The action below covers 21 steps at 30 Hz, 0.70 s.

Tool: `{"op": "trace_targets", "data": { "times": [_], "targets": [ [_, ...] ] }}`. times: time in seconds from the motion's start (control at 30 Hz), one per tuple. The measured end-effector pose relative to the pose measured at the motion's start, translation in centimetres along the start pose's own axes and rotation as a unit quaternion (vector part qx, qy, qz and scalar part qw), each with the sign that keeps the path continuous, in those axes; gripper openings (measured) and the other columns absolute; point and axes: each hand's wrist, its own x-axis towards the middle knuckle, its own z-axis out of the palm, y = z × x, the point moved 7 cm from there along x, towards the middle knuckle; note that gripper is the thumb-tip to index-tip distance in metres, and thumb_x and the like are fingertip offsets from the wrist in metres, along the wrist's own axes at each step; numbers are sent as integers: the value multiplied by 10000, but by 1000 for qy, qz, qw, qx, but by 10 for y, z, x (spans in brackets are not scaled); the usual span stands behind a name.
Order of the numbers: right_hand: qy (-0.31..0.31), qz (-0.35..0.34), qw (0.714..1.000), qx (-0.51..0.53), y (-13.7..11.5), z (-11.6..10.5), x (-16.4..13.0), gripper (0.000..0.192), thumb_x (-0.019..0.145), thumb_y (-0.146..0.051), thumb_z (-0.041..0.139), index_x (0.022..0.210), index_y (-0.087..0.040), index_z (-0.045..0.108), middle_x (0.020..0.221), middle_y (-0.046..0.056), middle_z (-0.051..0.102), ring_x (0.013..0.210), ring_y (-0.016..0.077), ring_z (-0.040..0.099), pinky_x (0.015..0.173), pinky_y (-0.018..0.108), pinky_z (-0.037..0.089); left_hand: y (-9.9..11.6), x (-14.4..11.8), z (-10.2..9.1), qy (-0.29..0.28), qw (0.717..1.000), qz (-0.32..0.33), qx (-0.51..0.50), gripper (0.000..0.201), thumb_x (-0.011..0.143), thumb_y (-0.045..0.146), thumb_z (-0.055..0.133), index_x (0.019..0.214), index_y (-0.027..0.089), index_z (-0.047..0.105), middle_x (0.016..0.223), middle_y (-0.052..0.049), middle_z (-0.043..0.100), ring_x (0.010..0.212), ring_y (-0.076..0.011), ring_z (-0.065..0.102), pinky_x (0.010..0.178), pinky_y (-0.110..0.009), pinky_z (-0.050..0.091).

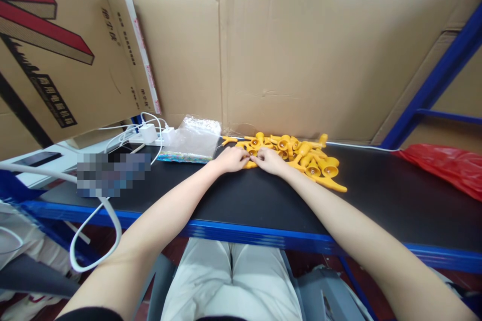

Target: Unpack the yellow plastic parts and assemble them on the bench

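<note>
We see the left hand [234, 159] and right hand [268, 160] curled narrowly together by the heap of yellow pieces [304, 148] on the black tabletop [241, 200]; we cannot tell whether they grip any. Pieces lie loose, none visibly bagged; handling looks unfinished.

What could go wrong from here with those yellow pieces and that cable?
The yellow pieces lie heaped together, and both the left hand and right hand are at the heap, so a nudge might scatter some. The white cable loops down near the left forearm at the front of the table; it could snag.
</note>
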Motion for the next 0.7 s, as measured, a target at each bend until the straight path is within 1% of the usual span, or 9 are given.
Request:
{"op": "trace_targets", "data": {
  "times": [0.1,0.23,0.33,0.37,0.47,0.53,0.6,0.63,0.7],
  "targets": [
    [-7,-16,1000,1,-5,-2,-2,386,879,-329,504,524,-184,459,658,23,547,620,130,504,633,262,404,-1,0,4,-13,999,-30,8,325,903,354,392,954,194,671,983,-79,649,953,-219,610,859,-332,474],
    [17,-46,998,-45,-14,-13,-4,346,898,-294,475,579,-175,538,719,51,585,689,156,537,694,290,405,-18,2,10,-16,996,-90,-6,278,883,366,441,942,180,639,958,-85,621,934,-211,606,872,-319,469],
    [48,-66,994,-72,-20,-22,-6,331,914,-288,432,631,-179,565,772,70,597,725,177,547,715,312,411,-29,2,15,-23,992,-117,-31,146,822,241,506,901,178,611,942,-79,610,891,-204,609,844,-312,477],
    [58,-68,993,-75,-21,-25,-7,317,914,-287,425,653,-181,569,787,75,600,735,185,550,719,319,414,-32,2,14,-19,992,-122,-32,138,792,186,518,902,176,599,957,-82,607,895,-207,607,833,-312,479],
    [94,-67,991,-66,-22,-32,-9,222,902,-276,428,800,-175,596,862,96,616,801,216,567,767,347,426,-37,-2,4,27,991,-128,-19,275,729,60,489,976,166,546,1040,-104,598,946,-221,592,816,-321,479],
    [126,-72,988,-52,-23,-37,-10,212,897,-280,432,974,-165,593,989,123,624,910,244,577,828,372,424,-36,-4,-6,67,991,-115,-7,337,729,13,435,1024,160,510,1063,-114,598,970,-222,582,826,-331,470],
    [152,-80,984,-42,-24,-42,-12,302,903,-311,436,1145,-169,546,1166,145,591,1063,269,547,903,403,401,-30,-6,-14,95,993,-77,1,349,758,-7,376,1039,161,497,1057,-110,604,994,-217,571,855,-346,453],
    [160,-86,983,-42,-24,-43,-13,346,907,-332,437,1206,-176,518,1238,146,563,1132,275,517,941,418,381,-25,-6,-17,105,993,-52,6,345,778,-8,351,1040,164,497,1057,-105,607,1010,-215,565,879,-354,440],
    [161,-97,981,-50,-26,-44,-15,398,914,-360,440,1269,-186,483,1317,136,525,1220,272,461,1011,444,323,-15,-5,-21,118,993,0,15,339,816,1,317,1043,171,503,1070,-93,608,1047,-209,550,931,-370,407]
  ]
}}
